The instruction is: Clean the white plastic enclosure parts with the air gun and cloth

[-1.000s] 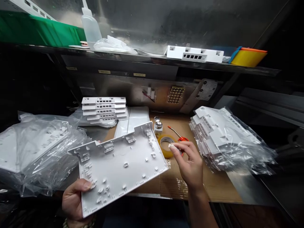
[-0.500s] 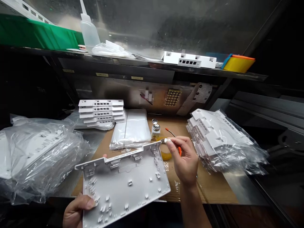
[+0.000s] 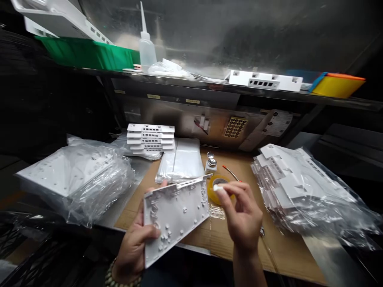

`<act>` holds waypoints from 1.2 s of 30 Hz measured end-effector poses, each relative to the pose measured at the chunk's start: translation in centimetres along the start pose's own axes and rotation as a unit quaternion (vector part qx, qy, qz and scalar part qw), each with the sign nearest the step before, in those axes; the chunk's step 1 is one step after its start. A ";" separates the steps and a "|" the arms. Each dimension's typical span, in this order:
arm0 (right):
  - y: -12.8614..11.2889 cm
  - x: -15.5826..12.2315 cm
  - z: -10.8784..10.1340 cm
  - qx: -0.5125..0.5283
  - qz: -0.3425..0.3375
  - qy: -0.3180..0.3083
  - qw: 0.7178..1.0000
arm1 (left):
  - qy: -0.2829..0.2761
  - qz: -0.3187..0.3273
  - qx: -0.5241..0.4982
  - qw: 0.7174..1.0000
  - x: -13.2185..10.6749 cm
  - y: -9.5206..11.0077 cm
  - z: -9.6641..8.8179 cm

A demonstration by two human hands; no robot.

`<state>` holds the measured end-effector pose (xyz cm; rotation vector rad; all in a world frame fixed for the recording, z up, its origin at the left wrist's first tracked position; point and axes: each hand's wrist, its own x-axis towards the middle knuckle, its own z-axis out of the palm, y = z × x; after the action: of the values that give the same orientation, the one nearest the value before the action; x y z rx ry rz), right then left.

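Observation:
My left hand [image 3: 134, 239] is closed on the left edge of a white plastic housing panel [image 3: 176, 219], thumb on its inner face and fingers behind it. The panel is held tilted above the cardboard, its inner side with small clips and posts towards me. To the right of it, my right hand [image 3: 243, 211] pinches a small white wad [image 3: 218, 187] between thumb and fingertips; its material cannot be made out. Wad and panel are apart. Behind the right hand lies a roll of yellow tape [image 3: 213, 190], with a small dispenser bottle [image 3: 211, 164], lid up, just beyond.
Bagged white panels lie at left [image 3: 66, 167] and right [image 3: 287, 179]. Stacked white housings [image 3: 150, 137] and clear bags [image 3: 179, 159] stand at the back of the cardboard [image 3: 239, 251]. An overhead shelf [image 3: 209, 84] carries a green bin [image 3: 89, 54] and a squeeze bottle [image 3: 147, 50].
The view has swung left, so the surroundings appear further right. The panel has turned to a more slanted angle. My right hand with the wad has come away from the panel's upper right corner.

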<state>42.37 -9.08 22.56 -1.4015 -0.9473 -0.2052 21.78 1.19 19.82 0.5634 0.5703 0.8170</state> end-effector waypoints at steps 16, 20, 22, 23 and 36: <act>-3.5 -0.9 3.5 0.009 -0.100 -0.005 0.995 | -0.114 0.078 0.070 0.988 -0.7 -3.0 5.2; -3.8 -0.7 3.2 0.006 -0.114 0.005 0.993 | -0.125 0.091 0.077 0.985 -0.7 -3.1 5.6; -3.7 -0.8 3.4 0.006 -0.119 -0.008 0.993 | -0.127 0.091 0.073 0.985 -0.6 -3.2 5.6; -3.6 -0.9 3.4 0.007 -0.118 -0.014 0.993 | -0.126 0.090 0.070 0.985 -0.6 -3.2 5.6; 7.1 1.4 0.0 -0.228 0.034 -0.019 0.973 | -0.040 0.022 -0.022 0.999 -0.2 -0.1 4.1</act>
<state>47.84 -6.97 18.26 -1.8610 -0.9159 -0.3633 24.36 -0.01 22.72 0.5670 0.4678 0.8426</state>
